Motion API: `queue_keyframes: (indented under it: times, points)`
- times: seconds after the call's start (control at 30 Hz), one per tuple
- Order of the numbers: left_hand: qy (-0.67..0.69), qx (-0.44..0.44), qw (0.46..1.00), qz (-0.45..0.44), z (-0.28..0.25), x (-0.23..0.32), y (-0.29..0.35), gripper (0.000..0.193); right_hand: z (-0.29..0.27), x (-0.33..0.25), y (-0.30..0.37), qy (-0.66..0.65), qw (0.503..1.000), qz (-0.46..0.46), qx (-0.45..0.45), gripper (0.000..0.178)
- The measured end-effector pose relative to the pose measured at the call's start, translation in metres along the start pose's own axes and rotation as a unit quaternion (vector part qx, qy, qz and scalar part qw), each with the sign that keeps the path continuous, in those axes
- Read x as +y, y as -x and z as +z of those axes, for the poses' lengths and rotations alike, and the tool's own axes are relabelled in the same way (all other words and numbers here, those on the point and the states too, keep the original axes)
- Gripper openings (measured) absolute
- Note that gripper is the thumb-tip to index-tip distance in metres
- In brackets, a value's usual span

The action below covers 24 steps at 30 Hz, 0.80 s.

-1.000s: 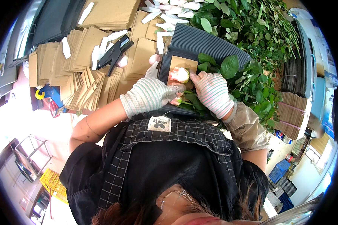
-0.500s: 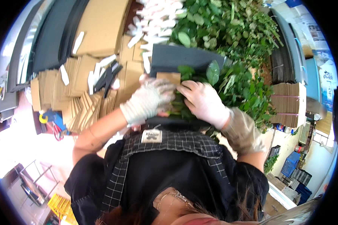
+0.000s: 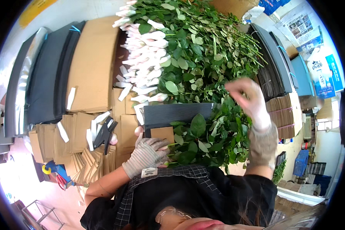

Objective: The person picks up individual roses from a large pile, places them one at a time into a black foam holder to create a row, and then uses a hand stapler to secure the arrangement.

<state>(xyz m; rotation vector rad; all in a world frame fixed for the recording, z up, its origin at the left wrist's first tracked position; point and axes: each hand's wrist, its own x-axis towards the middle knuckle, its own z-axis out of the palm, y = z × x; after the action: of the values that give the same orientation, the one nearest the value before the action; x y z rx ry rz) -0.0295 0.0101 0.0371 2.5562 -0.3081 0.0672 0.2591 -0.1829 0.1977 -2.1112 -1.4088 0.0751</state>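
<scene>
My left hand (image 3: pixel 148 152), in a pale striped glove, curls its fingers over the flower end of a leafy rose bunch (image 3: pixel 197 143) close to my apron. The blooms under it are mostly hidden; bits of pink and yellow-green show at the fingertips. Beneath the bunch lies a black corrugated sheet (image 3: pixel 180 111), with a small brown cardboard piece (image 3: pixel 162 134) beside my fingers. My right hand (image 3: pixel 249 101), in a whitish glove under a brown sleeve cover, is raised above the stems at the right. Its fingers are bent but smeared by motion.
White-sleeved flower buds (image 3: pixel 145 50) and a big heap of leafy stems (image 3: pixel 203 53) fill the far side. At left are brown cardboard sheets (image 3: pixel 94 65), folded cardboard pieces (image 3: pixel 90 140) and a black tool (image 3: pixel 104 132). Dark sheets (image 3: pixel 268 65) and a cardboard stack (image 3: pixel 280 115) stand at right.
My right hand has left the bunch and swung up and to the right. My left hand stays at the flower end. The whole view has shifted, showing more of the far side.
</scene>
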Motion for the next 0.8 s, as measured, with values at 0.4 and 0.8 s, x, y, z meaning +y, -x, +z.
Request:
queue_keyframes:
  times: [0.4, 0.8]
  points:
    - [0.034, 0.015, 0.999, 0.038, -0.006, -0.005, -0.006, 0.034, 0.121, 0.109, -0.038, 0.297, 0.889, -0.024, -0.348, 0.025]
    - [0.575, 0.156, 0.792, -0.129, -0.053, 0.017, -0.024, 0.086, -0.042, 0.016, 0.007, 0.222, 0.921, -0.207, 0.243, 0.033]
